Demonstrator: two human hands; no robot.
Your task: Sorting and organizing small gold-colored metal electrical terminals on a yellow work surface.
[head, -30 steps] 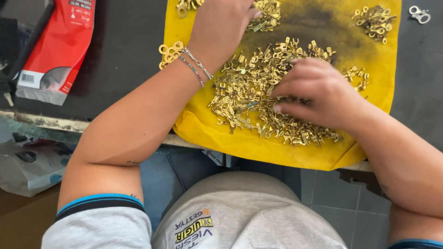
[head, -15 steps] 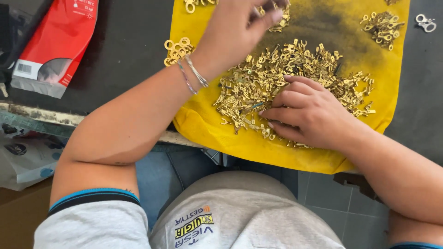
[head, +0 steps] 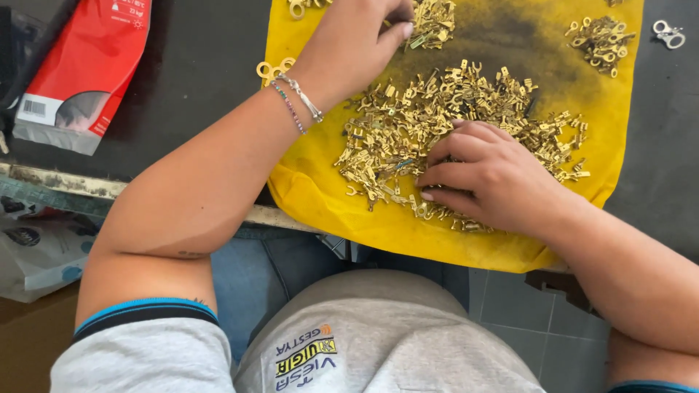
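Resting the right hand [head: 495, 178], fingers loosely spread, on the pile of small brass terminals [head: 437, 124] heaped mid yellow cloth [head: 328, 204] on the dark table [head: 196, 80]. Reaching the left hand [head: 357, 40] toward a smaller heap [head: 431, 22] at the cloth's far edge, fingertips drawn together; whether pinching a piece, impossible to tell.

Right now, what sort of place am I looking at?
Probably a small workshop bench for sorting hardware. A yellow cloth on a dark table holds a heap of brass terminals, both hands are among them, and a red packet lies alongside.
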